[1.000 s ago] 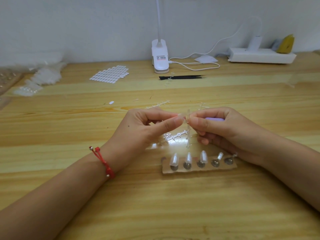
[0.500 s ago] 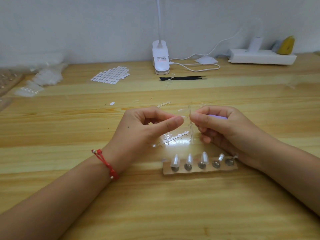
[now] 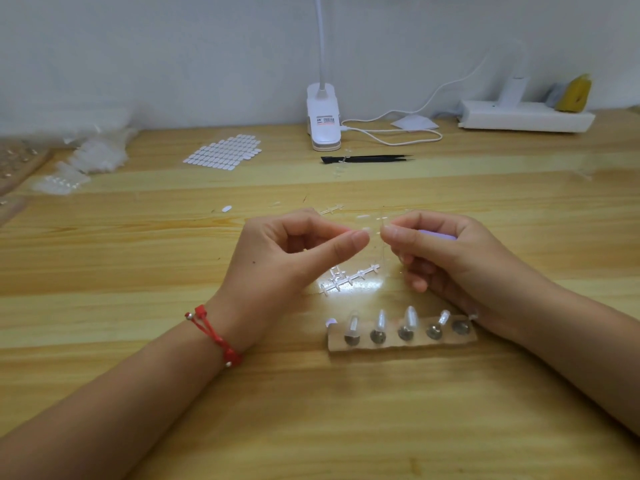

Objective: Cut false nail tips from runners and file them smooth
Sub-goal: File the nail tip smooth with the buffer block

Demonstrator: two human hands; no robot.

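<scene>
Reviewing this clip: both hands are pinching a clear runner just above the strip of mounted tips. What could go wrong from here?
1. The nail tip pinched in the left hand is tiny and clear; if it slips from the grip, it could vanish among the runner scraps on the table.
2. The right hand hovers close above the holder strip; lowering the wrist might knock over the mounted tips.

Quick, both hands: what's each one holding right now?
Left hand: pinched shut on a clear nail tip.
Right hand: pinched shut on the clear runner.
</scene>
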